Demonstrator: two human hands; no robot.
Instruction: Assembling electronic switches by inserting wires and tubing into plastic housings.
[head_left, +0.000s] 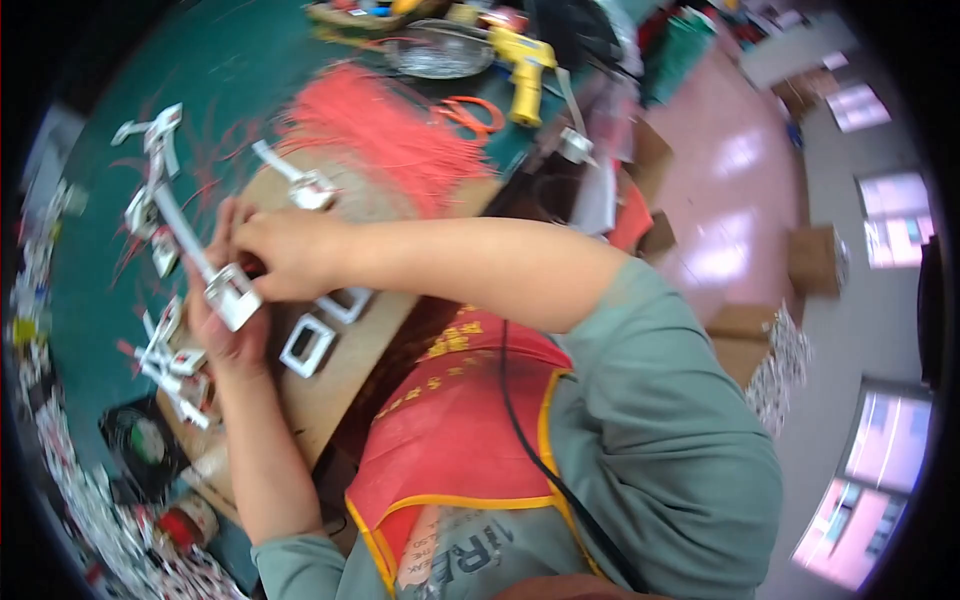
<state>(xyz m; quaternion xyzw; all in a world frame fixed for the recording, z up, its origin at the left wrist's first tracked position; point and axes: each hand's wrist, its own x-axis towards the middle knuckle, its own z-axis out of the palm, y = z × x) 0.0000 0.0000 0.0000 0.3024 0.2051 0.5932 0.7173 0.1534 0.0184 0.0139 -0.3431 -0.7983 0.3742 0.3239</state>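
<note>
My left hand [230, 330] is closed on a white plastic part, a long strip with a square frame end [234, 299], which lies across the palm side. Against it, my right hand [290, 248] has its fingers bent into a pinch; a bit of red shows between the hands, but what the right fingertips grip is hidden. More white parts lie close by: one with a strip [312, 188] above the right hand, a square white frame [307, 346] below it, and a cluster [170, 360] to the left.
The brown board [345, 395] lies on a green table [235, 60]. A bundle of thin red wires [375, 135] spreads at its far side, with orange-handled scissors [470, 117] and a yellow glue gun [524, 70] beyond. A black fan-like device [142, 445] stands left; cardboard boxes [815, 262] are right.
</note>
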